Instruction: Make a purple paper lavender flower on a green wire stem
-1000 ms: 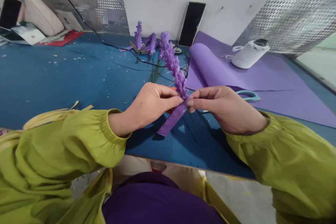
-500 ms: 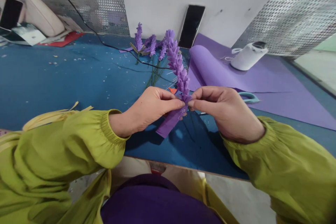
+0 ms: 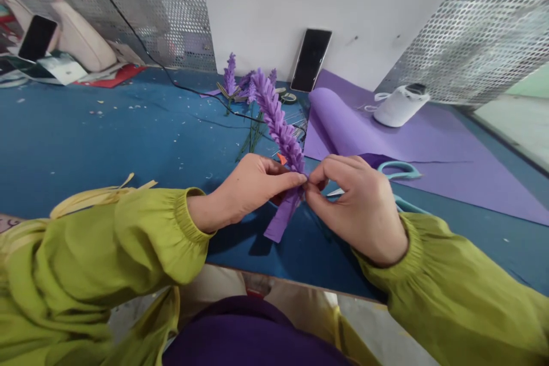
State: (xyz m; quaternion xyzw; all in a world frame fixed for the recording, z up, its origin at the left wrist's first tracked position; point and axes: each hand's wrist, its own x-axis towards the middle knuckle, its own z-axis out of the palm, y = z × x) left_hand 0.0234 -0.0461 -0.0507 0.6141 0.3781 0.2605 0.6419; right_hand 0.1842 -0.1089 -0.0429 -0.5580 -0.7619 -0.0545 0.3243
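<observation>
A purple paper flower spike rises up and away from between my hands over the blue table. My left hand pinches its base with thumb and forefinger. My right hand pinches the same spot from the other side, fingers curled. A loose purple fringed strip hangs down from the pinch point toward the table edge. Both sleeves are yellow-green.
Finished purple flower spikes with green stems lie behind. A rolled purple sheet spreads at the right, with teal scissors and a white tape roll on it. A dark phone leans on the wall. A black cable crosses the table.
The flower spike has tilted leftward. My right hand has turned, its wrist dropping and fingers curling more around the base. The view has shifted slightly.
</observation>
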